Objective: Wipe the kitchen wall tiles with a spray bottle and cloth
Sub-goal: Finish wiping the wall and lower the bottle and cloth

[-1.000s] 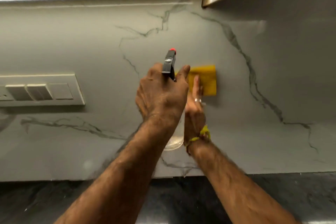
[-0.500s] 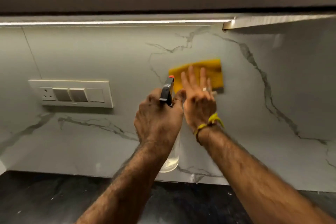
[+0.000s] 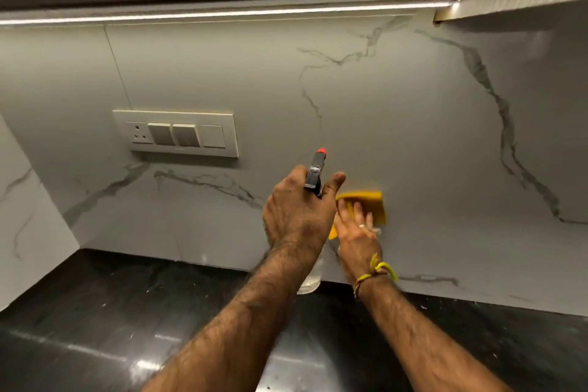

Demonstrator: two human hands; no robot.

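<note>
The yellow cloth is pressed flat against the wall tiles by the spread right hand. The spray bottle is gripped upright by the left hand, just beside at 9 o'clock, its nozzle aimed at the tiles toward 12 o'clock.

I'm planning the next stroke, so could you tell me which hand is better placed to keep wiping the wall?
The right hand, probably. It already presses the yellow cloth flat against the wall, fingers spread. The left hand grips the spray bottle, so it isn't free to wipe.
</note>
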